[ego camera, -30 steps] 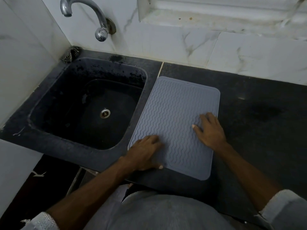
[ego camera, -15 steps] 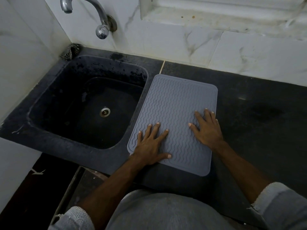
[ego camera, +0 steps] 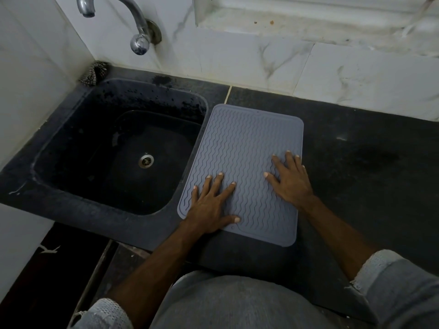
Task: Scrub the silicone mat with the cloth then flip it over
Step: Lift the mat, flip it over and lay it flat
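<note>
Silicone mat (ego camera: 242,148), no legible writing, left hand (ego camera: 209,205), right hand (ego camera: 291,181) flat

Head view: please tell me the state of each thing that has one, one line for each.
silicone mat: flat on the counter, ridged side up.
left hand: open, fingers spread, pressing on the mat.
right hand: open, flat on the mat.
tap: no water running.
sink: holds no dishes, drain uncovered.

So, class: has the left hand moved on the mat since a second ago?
Yes. The left hand has uncurled and now lies flat, fingers reaching farther up the mat from its near edge.
</note>
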A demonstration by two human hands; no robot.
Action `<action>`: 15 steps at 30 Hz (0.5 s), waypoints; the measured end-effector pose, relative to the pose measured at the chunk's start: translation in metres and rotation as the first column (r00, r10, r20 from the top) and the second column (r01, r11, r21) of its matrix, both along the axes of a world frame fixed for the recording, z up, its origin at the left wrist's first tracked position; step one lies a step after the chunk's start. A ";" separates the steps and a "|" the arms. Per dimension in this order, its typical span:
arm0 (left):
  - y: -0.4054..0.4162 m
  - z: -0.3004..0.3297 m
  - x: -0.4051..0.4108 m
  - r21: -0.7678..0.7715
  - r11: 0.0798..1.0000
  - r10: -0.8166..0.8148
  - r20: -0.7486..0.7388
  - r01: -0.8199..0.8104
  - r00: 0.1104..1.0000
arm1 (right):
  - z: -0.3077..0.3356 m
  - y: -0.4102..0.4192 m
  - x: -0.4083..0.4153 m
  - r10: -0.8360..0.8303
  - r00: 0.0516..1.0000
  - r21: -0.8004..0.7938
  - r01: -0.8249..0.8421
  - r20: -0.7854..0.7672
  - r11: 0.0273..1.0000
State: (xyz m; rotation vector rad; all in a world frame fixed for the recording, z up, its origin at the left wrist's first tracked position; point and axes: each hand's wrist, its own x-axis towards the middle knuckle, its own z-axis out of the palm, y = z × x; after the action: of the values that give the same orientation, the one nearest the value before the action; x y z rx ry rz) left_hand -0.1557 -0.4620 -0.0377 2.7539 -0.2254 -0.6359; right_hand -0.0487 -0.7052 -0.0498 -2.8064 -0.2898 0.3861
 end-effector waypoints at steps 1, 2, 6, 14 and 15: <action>0.000 0.000 0.000 -0.002 1.000 0.001 0.000 -0.001 1.000 | 0.000 0.000 0.000 0.001 1.000 0.001 -0.001 -0.004 1.000; 0.000 0.000 0.000 -0.003 1.000 0.002 0.001 -0.002 1.000 | 0.000 0.000 0.000 0.002 1.000 0.001 -0.002 -0.007 1.000; 0.000 0.000 0.000 -0.003 1.000 0.002 0.002 -0.002 1.000 | 0.001 0.000 -0.002 0.005 1.000 -0.004 -0.005 -0.001 1.000; 0.000 0.000 0.000 0.007 1.000 0.008 0.002 -0.008 1.000 | -0.009 -0.001 -0.026 0.062 0.998 -0.049 -0.061 0.033 0.997; 0.000 0.000 0.000 0.005 1.000 0.010 0.002 -0.010 1.000 | -0.011 -0.001 -0.027 0.064 0.997 -0.053 -0.062 0.034 0.997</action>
State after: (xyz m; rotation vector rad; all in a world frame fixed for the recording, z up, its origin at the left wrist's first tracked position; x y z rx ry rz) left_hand -0.1561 -0.4619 -0.0372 2.7591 -0.2109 -0.6326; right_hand -0.0762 -0.7064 -0.0604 -2.8630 -0.3822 0.3635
